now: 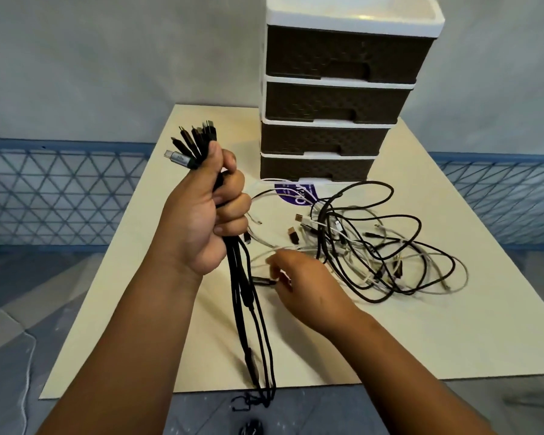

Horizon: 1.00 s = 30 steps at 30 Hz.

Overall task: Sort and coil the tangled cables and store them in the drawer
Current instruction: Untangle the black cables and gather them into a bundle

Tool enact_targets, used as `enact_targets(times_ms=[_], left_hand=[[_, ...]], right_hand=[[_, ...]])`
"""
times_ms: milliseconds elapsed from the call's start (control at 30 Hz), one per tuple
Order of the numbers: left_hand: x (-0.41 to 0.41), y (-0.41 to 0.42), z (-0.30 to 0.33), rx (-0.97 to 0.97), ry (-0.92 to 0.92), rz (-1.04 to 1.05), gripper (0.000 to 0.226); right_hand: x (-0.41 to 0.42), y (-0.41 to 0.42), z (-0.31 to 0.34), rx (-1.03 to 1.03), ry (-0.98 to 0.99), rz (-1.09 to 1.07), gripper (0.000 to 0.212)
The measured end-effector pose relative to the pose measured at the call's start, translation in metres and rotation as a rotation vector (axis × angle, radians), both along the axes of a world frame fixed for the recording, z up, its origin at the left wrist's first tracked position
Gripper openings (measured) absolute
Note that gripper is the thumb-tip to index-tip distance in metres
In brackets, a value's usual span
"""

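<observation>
My left hand (206,211) is raised above the table and grips a bundle of black cables (248,312). Their plugs fan out above my fist and the cords hang down past the table's front edge. My right hand (299,284) is low over the table, fingers pinching a black plug end (263,281) at the left fringe of the tangle. The tangled pile of black and white cables (377,246) lies on the table right of centre. Behind it stands the drawer unit (333,102), white frame with dark brown drawers, all closed.
The cream table top (405,340) stands on a grey floor. A purple and white label (291,196) lies in front of the drawer unit. A blue lattice fence (60,193) runs along the grey wall. A thin white cord (25,356) lies on the floor at left.
</observation>
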State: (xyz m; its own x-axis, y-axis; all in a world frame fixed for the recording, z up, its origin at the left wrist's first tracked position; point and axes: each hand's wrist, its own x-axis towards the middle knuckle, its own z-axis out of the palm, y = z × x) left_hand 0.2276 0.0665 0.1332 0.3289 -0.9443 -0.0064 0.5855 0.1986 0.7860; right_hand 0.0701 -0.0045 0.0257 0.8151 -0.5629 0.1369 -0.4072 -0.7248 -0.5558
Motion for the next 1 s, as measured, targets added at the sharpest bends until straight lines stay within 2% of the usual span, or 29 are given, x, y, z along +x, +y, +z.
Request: enact_targets(times_ms=[100,233,400,467,533,567,667,700,767,833,867,933,1000], left_hand=[[0.01,0.002,-0.004,0.004,0.005,-0.006,0.035],[0.016,0.002,-0.008,0.004,0.015,-0.02,0.035],[0.013,0.0,-0.005,0.01,0.012,-0.027,0.036],[0.012,-0.001,-0.003,0.013,0.011,-0.024,0.037],[0.009,-0.002,-0.001,0.013,0.009,-0.019,0.036],[0.007,-0.003,0.001,0.013,0.008,-0.013,0.036],[-0.002,-0.005,0.004,0.019,0.0,-0.001,0.032],[-0.006,-0.006,0.006,0.023,-0.006,0.002,0.031],[-0.013,-0.008,0.008,0.04,-0.02,0.018,0.031],[-0.02,-0.011,0.011,0.06,-0.031,0.043,0.032],[-0.024,-0.012,0.012,0.067,-0.037,0.056,0.033],[-0.035,-0.016,0.014,0.075,-0.056,0.071,0.034],[-0.047,-0.02,0.016,0.082,-0.087,0.084,0.033]], right_hand=[[-0.001,-0.013,-0.011,-0.064,0.118,0.014,0.015],[-0.004,-0.024,-0.031,-0.258,0.197,0.056,0.014],[-0.003,-0.022,-0.01,-0.412,0.456,0.077,0.006],[-0.006,-0.019,0.022,-0.32,0.498,0.09,0.008],[-0.012,-0.02,0.06,-0.09,0.508,0.076,0.009],[-0.016,-0.023,0.078,-0.029,0.48,0.083,0.008],[-0.03,-0.04,0.123,-0.024,0.289,0.059,0.01],[-0.034,-0.046,0.135,0.005,0.153,0.021,0.011],[-0.038,-0.054,0.15,0.172,-0.252,-0.074,0.014],[-0.039,-0.056,0.158,0.469,-0.671,-0.135,0.016],[-0.039,-0.055,0.16,0.632,-0.81,-0.138,0.015],[-0.037,-0.048,0.157,0.856,-0.899,-0.122,0.013],[-0.033,-0.036,0.151,0.873,-0.845,-0.104,0.012]])
